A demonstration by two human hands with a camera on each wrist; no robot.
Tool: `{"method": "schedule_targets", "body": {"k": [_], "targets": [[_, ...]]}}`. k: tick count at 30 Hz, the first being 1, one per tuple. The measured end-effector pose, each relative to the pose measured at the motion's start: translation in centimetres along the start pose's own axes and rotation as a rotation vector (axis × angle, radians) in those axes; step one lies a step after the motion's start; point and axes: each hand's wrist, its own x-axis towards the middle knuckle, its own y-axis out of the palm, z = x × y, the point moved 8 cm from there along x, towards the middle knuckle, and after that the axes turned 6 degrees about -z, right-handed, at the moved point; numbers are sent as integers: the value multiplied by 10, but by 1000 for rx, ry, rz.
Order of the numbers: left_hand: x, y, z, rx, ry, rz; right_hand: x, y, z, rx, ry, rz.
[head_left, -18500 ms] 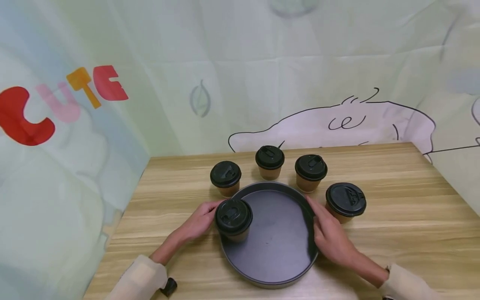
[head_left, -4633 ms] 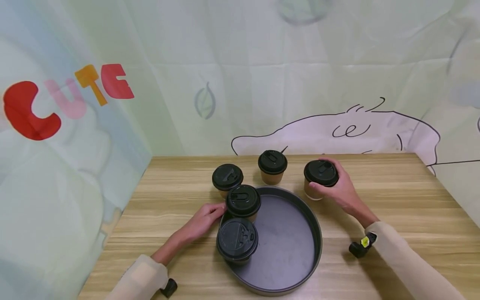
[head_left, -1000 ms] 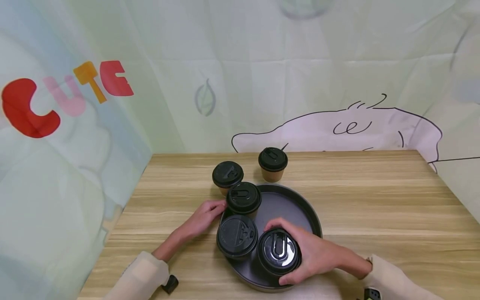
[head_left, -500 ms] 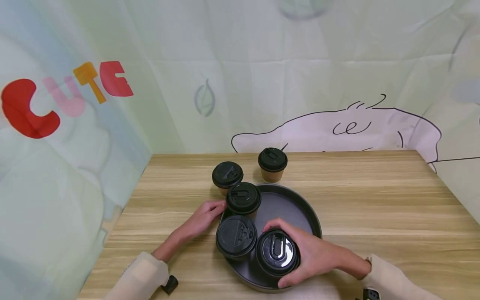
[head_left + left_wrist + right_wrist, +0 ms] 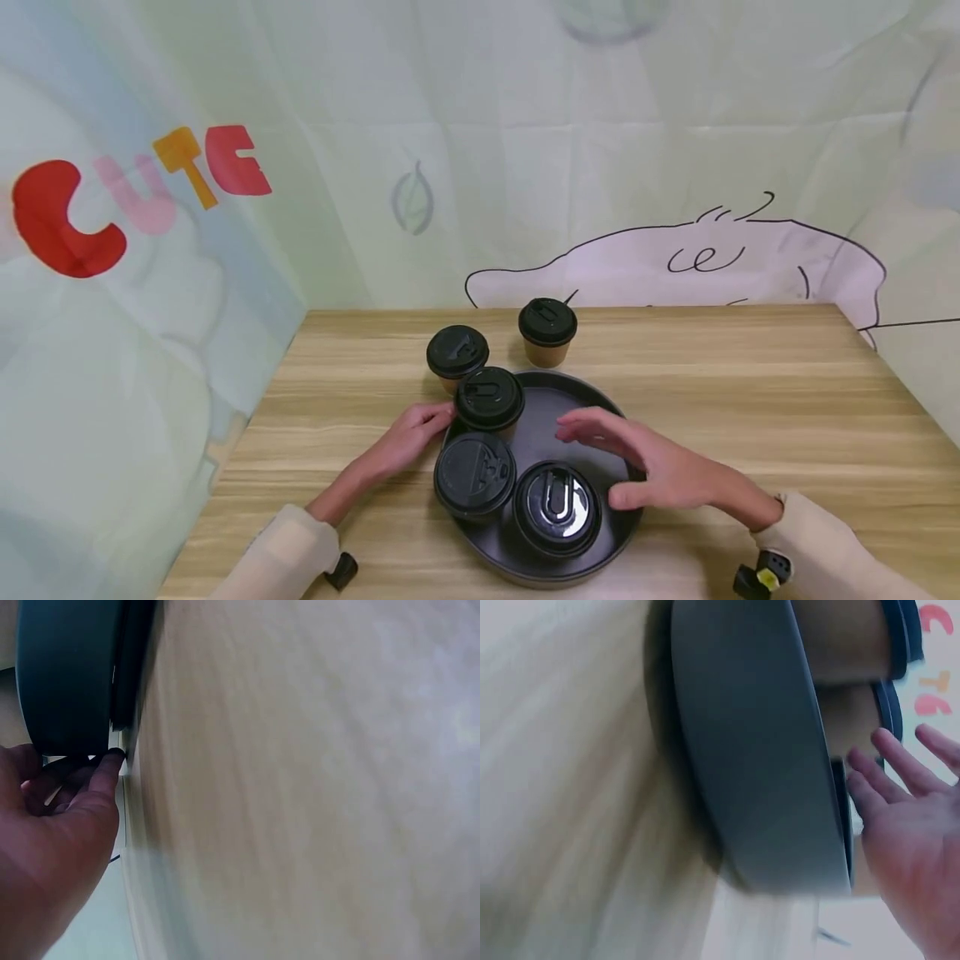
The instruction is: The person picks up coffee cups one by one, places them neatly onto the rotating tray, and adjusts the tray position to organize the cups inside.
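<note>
A round dark grey baking pan lies on the table with three lidded paper cups inside. These are a back cup, a front left cup and a shiny-lidded cup. My left hand holds the pan's left side between thumb and fingers, as the left wrist view shows at the pan wall. My right hand, fingers spread and holding nothing, hovers over the pan's right rim beside the shiny-lidded cup. In the right wrist view, the right palm stands apart from the cups.
Two more brown cups with black lids stand on the wooden table behind the pan: one cup close to its back left rim, another cup farther back. A printed cloth hangs along the table's back and left edges.
My right hand has let go of the shiny-lidded cup in the pan and drawn back to the right and up. That cup came from behind the pan's right side. My left hand stays put.
</note>
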Motion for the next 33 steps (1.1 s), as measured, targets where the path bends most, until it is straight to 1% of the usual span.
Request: {"method": "schedule_targets", "body": {"k": [2, 6, 7, 9, 10, 11, 12, 13, 17, 19, 20, 21, 24, 26, 27, 33], "targets": [[-1, 0, -1, -3, 4, 3, -1, -15, -2, -72, 3, -78], [1, -2, 7, -10, -26, 4, 2, -46, -14, -192, 50, -209], [3, -2, 16, -11, -52, -1, 3, -52, -19, -217, 66, -229], [4, -2, 19, -6, -66, 3, 6, -61, -33, -242, 109, -254], [4, -2, 23, -5, -88, -2, 8, -65, -40, -249, 133, -261], [5, -2, 23, 1, -84, -2, 10, -67, -47, -249, 161, -265], [4, -2, 20, 4, -81, -3, 12, -69, -55, -250, 191, -267], [4, -2, 15, 5, -62, 1, 13, -70, -62, -244, 223, -268], [-2, 0, -24, 12, -14, 14, 22, -69, -85, -248, 310, -256], [-5, 1, -45, 20, -6, 23, 27, -67, -92, -263, 326, -243], [-6, 1, -54, 28, -7, 23, 29, -66, -94, -266, 322, -236], [-6, 2, -58, 29, -11, 25, 32, -65, -95, -262, 314, -228], [-7, 2, -62, 45, -12, 25, 37, -62, -97, -222, 288, -217], [-7, 2, -61, 53, -11, 19, 39, -61, -97, -193, 277, -216], [-7, 2, -59, 58, -22, 16, 40, -61, -97, -186, 277, -218], [-7, 3, -57, 43, -27, 20, 40, -60, -95, -177, 273, -209]]}}
